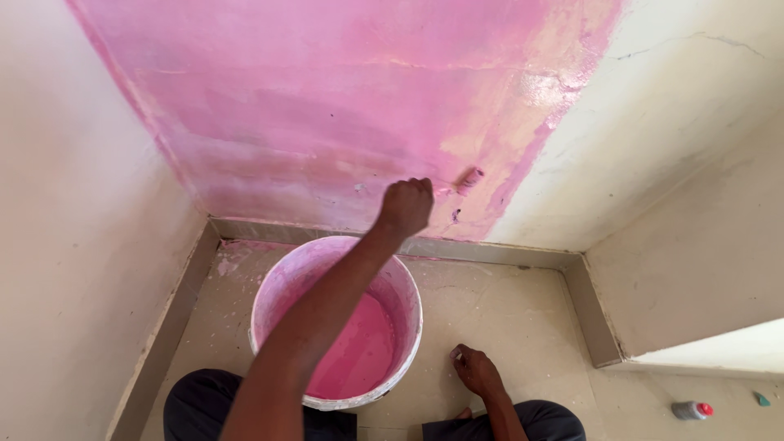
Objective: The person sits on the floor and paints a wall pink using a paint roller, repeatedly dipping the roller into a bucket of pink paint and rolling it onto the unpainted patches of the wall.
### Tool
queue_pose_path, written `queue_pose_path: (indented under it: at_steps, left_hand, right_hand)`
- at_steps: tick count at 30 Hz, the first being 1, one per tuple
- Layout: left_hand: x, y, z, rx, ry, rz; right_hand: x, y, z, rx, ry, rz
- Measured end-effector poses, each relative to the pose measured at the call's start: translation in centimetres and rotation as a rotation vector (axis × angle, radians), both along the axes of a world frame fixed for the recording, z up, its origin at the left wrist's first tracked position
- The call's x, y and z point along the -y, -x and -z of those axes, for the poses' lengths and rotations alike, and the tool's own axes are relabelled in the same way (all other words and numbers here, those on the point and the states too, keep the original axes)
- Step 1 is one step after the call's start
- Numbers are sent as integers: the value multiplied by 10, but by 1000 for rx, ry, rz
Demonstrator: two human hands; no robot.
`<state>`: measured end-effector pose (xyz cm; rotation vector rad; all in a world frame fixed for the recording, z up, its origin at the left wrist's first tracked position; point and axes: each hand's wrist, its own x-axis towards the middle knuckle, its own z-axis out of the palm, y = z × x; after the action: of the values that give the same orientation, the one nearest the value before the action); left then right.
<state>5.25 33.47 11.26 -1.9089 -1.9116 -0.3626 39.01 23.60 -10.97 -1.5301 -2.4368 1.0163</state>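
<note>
Two hands — left (406, 204) grips brush (468, 179), right (475, 369) empty on floor (523, 310) — bucket (408, 294) between.

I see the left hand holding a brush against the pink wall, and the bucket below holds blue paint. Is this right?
Not quite. The head view shows the bucket holds pink paint, not blue. The rest stands: the left hand holds a brush against the pink wall.
</note>
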Motion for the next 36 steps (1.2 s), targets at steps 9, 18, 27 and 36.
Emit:
queue_pose_path:
  at_steps: [9,18,27,36]
  left_hand:
    - [124,177,-13,48,-135,-97]
    - [229,264,-31,-171,-28,-521]
    - [114,151,-30,41,-101,-144]
    - [18,28,-40,18,15,-16]
  right_hand:
    - [-2,10,-1,9,1,-18]
    - [-1,17,-7,32,37,-51]
    - [-2,14,-6,23,27,-25]
    - [1,1,-3,-4,-8,-16]
